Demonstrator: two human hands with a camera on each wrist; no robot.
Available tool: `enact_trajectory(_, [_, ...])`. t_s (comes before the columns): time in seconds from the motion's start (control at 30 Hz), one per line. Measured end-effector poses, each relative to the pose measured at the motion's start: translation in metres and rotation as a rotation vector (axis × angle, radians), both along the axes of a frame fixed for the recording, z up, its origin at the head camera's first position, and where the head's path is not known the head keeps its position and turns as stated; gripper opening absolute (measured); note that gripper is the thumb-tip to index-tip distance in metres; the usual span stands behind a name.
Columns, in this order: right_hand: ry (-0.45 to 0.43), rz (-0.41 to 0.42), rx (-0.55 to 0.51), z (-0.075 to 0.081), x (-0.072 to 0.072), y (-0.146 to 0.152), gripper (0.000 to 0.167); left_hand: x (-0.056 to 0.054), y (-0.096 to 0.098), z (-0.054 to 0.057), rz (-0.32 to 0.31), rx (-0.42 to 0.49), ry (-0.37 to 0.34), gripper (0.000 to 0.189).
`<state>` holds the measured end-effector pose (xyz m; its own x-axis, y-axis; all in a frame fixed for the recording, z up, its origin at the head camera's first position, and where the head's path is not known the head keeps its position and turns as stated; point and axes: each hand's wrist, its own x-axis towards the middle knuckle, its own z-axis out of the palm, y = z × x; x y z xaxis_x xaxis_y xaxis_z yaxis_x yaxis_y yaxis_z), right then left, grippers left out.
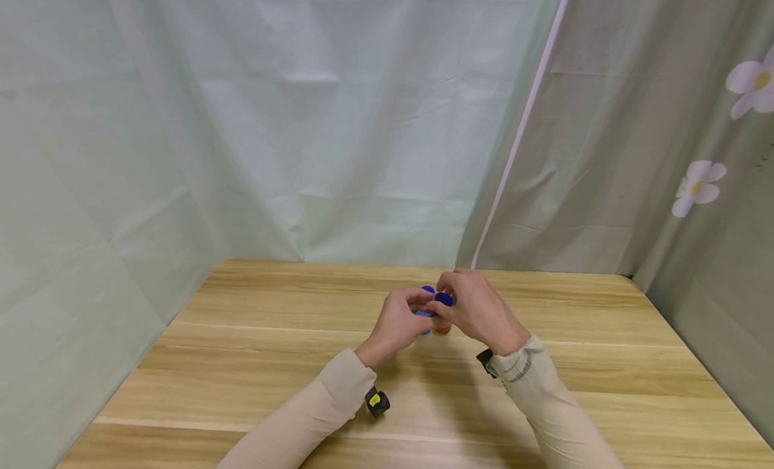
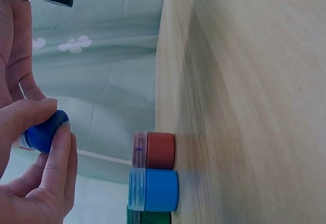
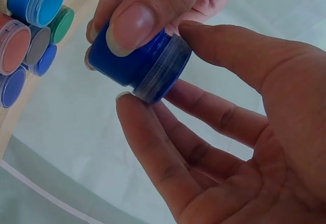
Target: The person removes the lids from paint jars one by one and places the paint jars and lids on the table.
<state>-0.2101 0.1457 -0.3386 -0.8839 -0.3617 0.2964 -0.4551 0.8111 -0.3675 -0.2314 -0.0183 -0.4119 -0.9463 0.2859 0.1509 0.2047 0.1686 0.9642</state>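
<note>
A small dark blue jar with a clear-rimmed lid (image 3: 145, 61) is held above the table between both hands. My left hand (image 1: 399, 318) pinches the jar's blue body between thumb and fingers, as the left wrist view also shows. Around the lid, my right hand (image 1: 480, 311) has its thumb on one side and curled fingertips on the other. Below the hands stands a cluster of similar jars: a red jar (image 2: 160, 150), a light blue jar (image 2: 162, 190), a green jar (image 2: 153, 217), a grey-lidded jar (image 3: 36, 46) and other blue jars (image 3: 12, 87). In the head view the hands partly hide them.
The wood-grain table (image 1: 272, 375) carries the jar cluster toward its far side. Pale curtains (image 1: 338, 119) hang behind and beside it, with white flowers (image 1: 698, 187) on the right one. Black wrist devices (image 1: 377, 402) are strapped at both sleeves.
</note>
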Motion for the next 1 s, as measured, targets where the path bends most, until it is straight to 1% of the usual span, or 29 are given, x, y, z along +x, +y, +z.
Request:
enact_trajectory(0.17, [0.015, 0.033, -0.001, 0.0004, 0.0003, 0.0009, 0.013, -0.0008, 0.0001, -0.0001, -0.006, 0.005, -0.003, 0.032])
enact_trajectory(0.37, [0.027, 0.065, 0.000, 0.0018, 0.0009, 0.0017, 0.009, 0.0001, -0.0002, 0.0015, -0.019, 0.001, 0.009, 0.026])
enact_trajectory(0.6, [0.020, 0.099, 0.000, 0.0039, 0.0030, 0.0028, 0.005, -0.0001, -0.0005, 0.0006, -0.028, -0.004, 0.022, 0.025])
enact_trajectory(0.8, [0.033, 0.130, -0.009, 0.0040, 0.0033, 0.0035, 0.011, 0.0004, -0.0006, 0.0010, -0.028, -0.009, 0.024, 0.023])
enact_trajectory(1.0, [0.003, 0.146, -0.002, 0.0049, 0.0041, 0.0042, 0.016, 0.0018, -0.0010, 0.0016, -0.035, 0.005, 0.012, 0.024])
